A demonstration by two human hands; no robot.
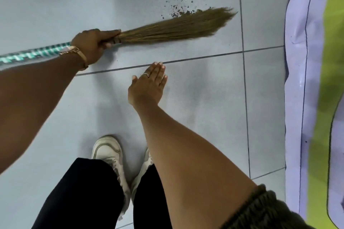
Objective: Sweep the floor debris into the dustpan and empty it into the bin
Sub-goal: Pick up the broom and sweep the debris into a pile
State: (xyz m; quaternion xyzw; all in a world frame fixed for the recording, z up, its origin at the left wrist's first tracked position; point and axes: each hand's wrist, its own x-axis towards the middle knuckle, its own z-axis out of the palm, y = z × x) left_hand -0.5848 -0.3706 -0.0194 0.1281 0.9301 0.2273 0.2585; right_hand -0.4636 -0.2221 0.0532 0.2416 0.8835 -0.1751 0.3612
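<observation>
My left hand (pixel 94 43) grips a grass broom (pixel 176 25) where the brown bristles meet its teal-and-white striped handle. The bristles lie low across the pale tiled floor (pixel 195 98) and point right. Dark crumbs of debris (pixel 179 8) are scattered just beyond the bristle tips, toward the top of the view. My right hand (pixel 149 84) hovers flat over the floor below the broom, fingers straight and held together, holding nothing. No dustpan or bin is in view.
A lilac sheet (pixel 296 80) with a lime-green part (pixel 331 61) covers the floor along the right edge. My white shoes (pixel 108 151) and black trousers (pixel 83 191) are at the bottom middle. Dark grout lines cross the tiles.
</observation>
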